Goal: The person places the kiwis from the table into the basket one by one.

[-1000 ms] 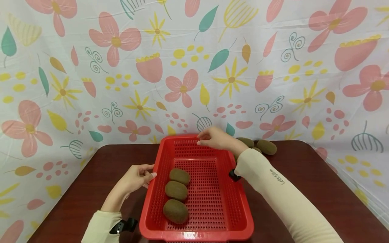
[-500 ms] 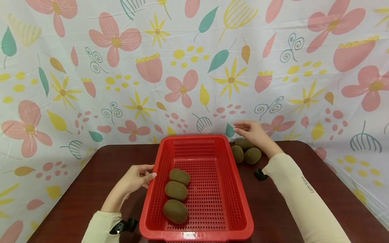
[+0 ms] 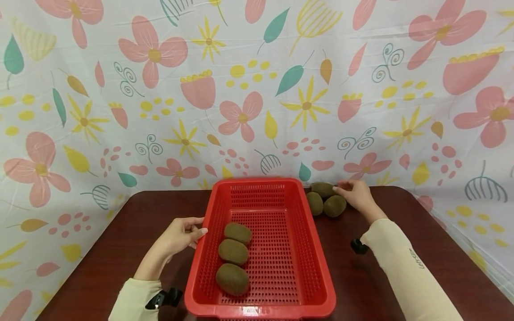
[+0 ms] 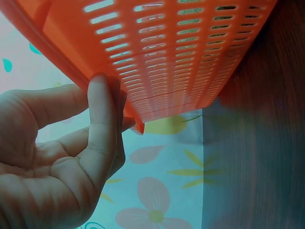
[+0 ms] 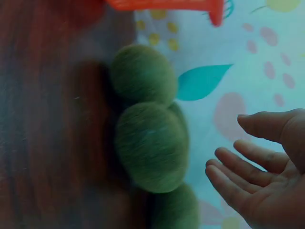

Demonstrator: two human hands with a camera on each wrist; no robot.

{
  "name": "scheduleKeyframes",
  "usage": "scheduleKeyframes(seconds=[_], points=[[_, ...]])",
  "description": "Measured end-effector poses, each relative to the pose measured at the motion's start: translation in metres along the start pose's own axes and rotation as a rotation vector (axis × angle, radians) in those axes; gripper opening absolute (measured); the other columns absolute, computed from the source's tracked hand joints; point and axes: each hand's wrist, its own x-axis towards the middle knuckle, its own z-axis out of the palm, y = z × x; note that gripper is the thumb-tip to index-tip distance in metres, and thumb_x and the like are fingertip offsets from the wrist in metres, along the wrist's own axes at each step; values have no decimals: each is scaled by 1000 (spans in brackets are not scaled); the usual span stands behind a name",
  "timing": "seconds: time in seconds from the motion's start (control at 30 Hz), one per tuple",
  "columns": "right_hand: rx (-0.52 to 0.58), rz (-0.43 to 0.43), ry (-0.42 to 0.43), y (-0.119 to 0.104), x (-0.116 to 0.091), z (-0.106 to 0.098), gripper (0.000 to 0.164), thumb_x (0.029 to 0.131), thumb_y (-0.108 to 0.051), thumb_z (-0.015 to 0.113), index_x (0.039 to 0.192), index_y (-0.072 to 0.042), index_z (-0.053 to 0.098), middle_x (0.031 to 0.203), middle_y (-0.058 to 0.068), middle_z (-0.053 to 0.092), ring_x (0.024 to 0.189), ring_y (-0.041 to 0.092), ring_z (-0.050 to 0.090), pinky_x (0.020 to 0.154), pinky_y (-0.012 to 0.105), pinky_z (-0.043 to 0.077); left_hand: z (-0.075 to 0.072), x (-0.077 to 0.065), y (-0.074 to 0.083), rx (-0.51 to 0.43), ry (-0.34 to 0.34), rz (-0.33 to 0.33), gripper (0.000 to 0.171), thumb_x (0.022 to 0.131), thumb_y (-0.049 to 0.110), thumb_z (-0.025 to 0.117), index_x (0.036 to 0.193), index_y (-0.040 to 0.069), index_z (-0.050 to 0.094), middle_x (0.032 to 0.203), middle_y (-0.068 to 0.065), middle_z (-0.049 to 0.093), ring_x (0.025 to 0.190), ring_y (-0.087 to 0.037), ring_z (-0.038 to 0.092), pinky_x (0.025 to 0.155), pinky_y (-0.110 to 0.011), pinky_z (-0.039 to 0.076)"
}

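A red plastic basket (image 3: 273,310) with slotted walls stands on the table. My left hand (image 3: 178,238) pinches its left rim, thumb on top; the left wrist view shows the fingers (image 4: 101,95) at that rim. Three brown kiwis lie in a column along the basket's left side: a far kiwi (image 3: 238,233), a middle kiwi (image 3: 233,252) and a near kiwi (image 3: 232,279). Beyond the right wall, my right hand (image 3: 357,198) reaches beside more kiwis (image 3: 335,206), fingertips close to the rear kiwi (image 3: 322,190). In the right wrist view its fingers (image 5: 238,174) are spread, holding nothing.
The dark wooden table (image 3: 381,276) extends on both sides of the basket. A patterned cloth (image 3: 257,89) hangs directly behind its far edge. The loose kiwis huddle between the basket's far right corner and that cloth.
My right hand has moved from over the basket's far end rightward, then down beside the loose kiwis, where it now covers the rightmost spot. My left hand stays on the rim.
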Motion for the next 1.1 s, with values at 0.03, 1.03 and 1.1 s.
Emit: scheduleKeyframes(seconds=[0.03, 1.03, 1.1], points=[[-6, 21, -9, 3, -1, 1, 50, 98, -25, 57, 129, 13, 51, 124, 33, 55, 114, 47, 52, 91, 54, 47, 0, 0, 0, 0, -1, 3, 47, 95, 8, 61, 134, -13, 47, 77, -11, 61, 67, -24, 66, 65, -41, 59], [-86, 182, -178, 27, -3, 16, 50, 89, -45, 65, 62, -9, 44, 53, -3, 31, 52, 14, 36, 52, 28, 35, 0, 1, -2, -7, -4, 8, 47, 95, 7, 60, 135, -13, 46, 76, -10, 60, 67, -25, 67, 65, -40, 59], [-65, 219, -192, 28, -3, 17, 52, 88, -48, 65, 59, -12, 41, 51, -5, 32, 50, 12, 36, 51, 27, 35, 0, 1, -2, -5, 0, 5, 47, 95, 7, 60, 135, -13, 47, 76, -11, 60, 67, -25, 67, 64, -40, 59]])
